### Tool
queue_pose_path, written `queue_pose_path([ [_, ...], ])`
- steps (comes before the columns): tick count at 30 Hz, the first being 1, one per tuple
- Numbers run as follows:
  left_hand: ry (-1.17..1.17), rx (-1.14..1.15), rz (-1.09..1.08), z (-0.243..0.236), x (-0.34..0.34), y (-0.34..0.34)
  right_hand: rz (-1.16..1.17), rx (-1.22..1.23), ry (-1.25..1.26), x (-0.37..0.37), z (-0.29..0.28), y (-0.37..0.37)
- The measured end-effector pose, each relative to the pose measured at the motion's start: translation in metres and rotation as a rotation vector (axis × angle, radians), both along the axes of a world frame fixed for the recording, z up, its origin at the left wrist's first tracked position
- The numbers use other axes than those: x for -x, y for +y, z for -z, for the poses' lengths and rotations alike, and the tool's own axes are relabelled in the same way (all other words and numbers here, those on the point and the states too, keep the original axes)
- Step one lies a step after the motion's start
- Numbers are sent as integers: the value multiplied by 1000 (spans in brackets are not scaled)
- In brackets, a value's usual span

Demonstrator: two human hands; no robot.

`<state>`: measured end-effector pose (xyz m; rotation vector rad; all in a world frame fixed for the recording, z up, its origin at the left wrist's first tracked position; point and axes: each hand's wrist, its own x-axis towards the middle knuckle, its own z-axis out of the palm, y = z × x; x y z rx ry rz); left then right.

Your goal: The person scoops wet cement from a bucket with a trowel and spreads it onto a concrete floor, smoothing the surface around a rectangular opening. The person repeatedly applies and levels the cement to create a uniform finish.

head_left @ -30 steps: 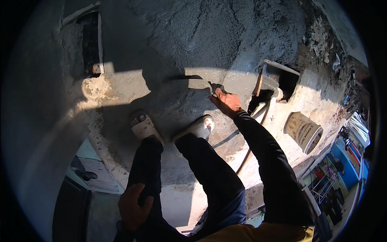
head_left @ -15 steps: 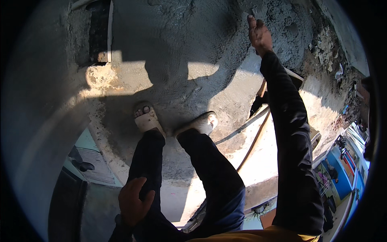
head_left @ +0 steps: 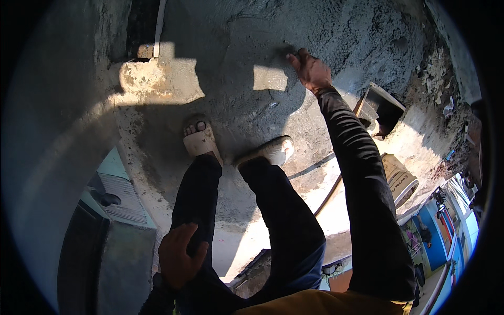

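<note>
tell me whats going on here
A person stands on a narrow ledge against a wall coated in wet grey cement. Their right hand reaches up to the plaster, probably with a small tool in its grip, though it is too hidden to tell. The left hand rests on the left thigh. A pale bucket lies on its side to the right, near a square opening in the wall.

My right hand (head_left: 311, 69) is covering whatever tool it is gripping against the wet plaster (head_left: 346, 37), so I cannot tell its shape. My right forearm is hiding part of the bucket (head_left: 401, 184). Deep shadow is swallowing the wall opening (head_left: 143, 26).
</note>
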<state>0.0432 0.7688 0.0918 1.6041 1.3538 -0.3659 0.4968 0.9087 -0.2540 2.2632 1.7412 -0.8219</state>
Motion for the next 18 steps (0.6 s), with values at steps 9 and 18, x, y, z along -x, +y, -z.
queue_pose_path([
  [9, -33, -38, -97, 1, 14, -33, -251, 296, 334, 89, -21, -124],
  [18, 55, -13, -104, -5, 37, -39, -55, 109, 125, 54, 3, -69],
])
